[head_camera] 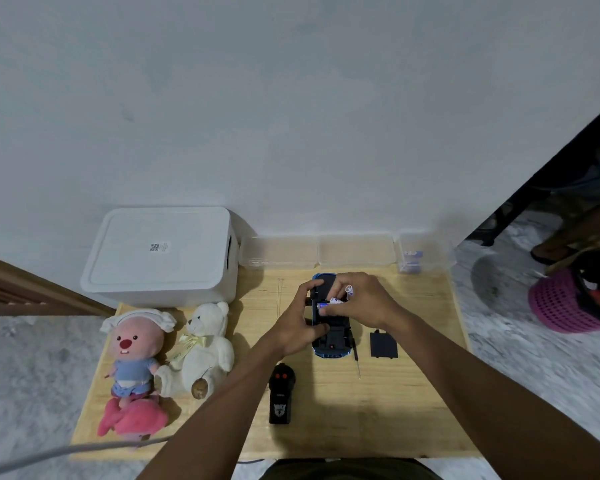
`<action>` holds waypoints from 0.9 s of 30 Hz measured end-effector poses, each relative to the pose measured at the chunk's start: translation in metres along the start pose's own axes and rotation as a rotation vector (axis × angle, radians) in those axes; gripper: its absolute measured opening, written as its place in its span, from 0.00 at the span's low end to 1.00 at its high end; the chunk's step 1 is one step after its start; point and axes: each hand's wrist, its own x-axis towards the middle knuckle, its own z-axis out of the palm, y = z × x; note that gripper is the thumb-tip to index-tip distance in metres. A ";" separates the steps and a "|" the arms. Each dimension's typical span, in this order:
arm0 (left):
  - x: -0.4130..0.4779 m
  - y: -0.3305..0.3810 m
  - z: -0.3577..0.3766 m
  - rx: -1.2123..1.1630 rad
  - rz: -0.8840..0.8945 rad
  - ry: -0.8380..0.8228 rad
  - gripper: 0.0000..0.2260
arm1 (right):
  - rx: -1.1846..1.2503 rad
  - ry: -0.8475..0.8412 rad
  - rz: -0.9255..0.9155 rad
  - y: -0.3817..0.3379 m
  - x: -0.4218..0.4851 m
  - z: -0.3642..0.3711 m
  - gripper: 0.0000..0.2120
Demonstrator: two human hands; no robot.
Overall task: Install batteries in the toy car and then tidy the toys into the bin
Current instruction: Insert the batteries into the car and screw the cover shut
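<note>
A blue toy car (pixel 332 344) lies upside down on the wooden table (pixel 361 410), its black underside up and its battery compartment uncovered. My left hand (pixel 297 320) grips the car's left side. My right hand (pixel 362 301) is over the compartment, its fingertips pinching a white and purple battery (pixel 335 301) into it. The black battery cover (pixel 382 344) lies just right of the car, with a small screwdriver (pixel 356 358) between them. A white lidded bin (pixel 161 254) stands at the back left.
A pink plush in blue clothes (pixel 134 351), a white teddy bear (pixel 205 348) and a pink plush (pixel 132 419) lie at the left. A black remote control (pixel 280 393) sits near the middle. Clear plastic boxes (pixel 355 251) line the back edge, one holding batteries (pixel 411 261). A pink basket (pixel 565 303) stands on the floor at the right.
</note>
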 end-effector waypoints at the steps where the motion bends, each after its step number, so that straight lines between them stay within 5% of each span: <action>1: 0.000 0.000 0.000 -0.003 0.001 0.001 0.36 | 0.027 -0.002 -0.001 0.000 0.000 0.000 0.12; 11: 0.001 -0.002 0.001 0.001 0.020 0.021 0.35 | 0.084 0.054 -0.087 -0.001 -0.002 0.006 0.11; 27: -0.001 -0.003 0.002 -0.043 0.015 0.027 0.36 | -0.541 -0.087 -0.329 0.002 -0.006 0.005 0.09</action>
